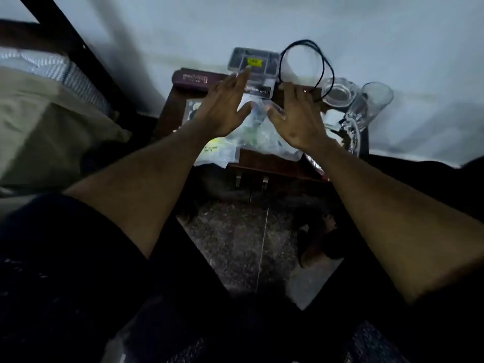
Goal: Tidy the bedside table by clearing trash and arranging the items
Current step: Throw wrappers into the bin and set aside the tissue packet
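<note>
At the far left a bed (39,121) is seen, with an olive pillow and a dark frame rail running diagonally beside it. To its right stands the dark wooden tabletop (262,159), set against a pale wall.

On the tabletop's back left corner a dark maroon book (195,78) is laid flat. Just right of it, against the wall, a clear plastic box (252,62) with a yellow label is placed. The left hand (222,108) is held above the tabletop with the fingers spread wide and nothing gripped; its fingertips are stretched toward the box. Whether they touch it cannot be told.

Between the two hands a crumpled clear bag (255,132) is spread over the tabletop's middle, and a second wrapper (213,150) with a yellow-green patch overhangs the front edge.

The right hand (298,119) is likewise held open with nothing in it, fingers spread, over the bag's right side. Behind it a black cable (306,66) is looped upward against the wall.

Further right a glass jar (337,94) is seen, and beside it a tall glass (372,106) appears tilted in the wide-angle view. In front of these a cut-glass dish (352,133) rests at the right edge.

Below, dark trousers and a speckled floor (248,237) are visible.
</note>
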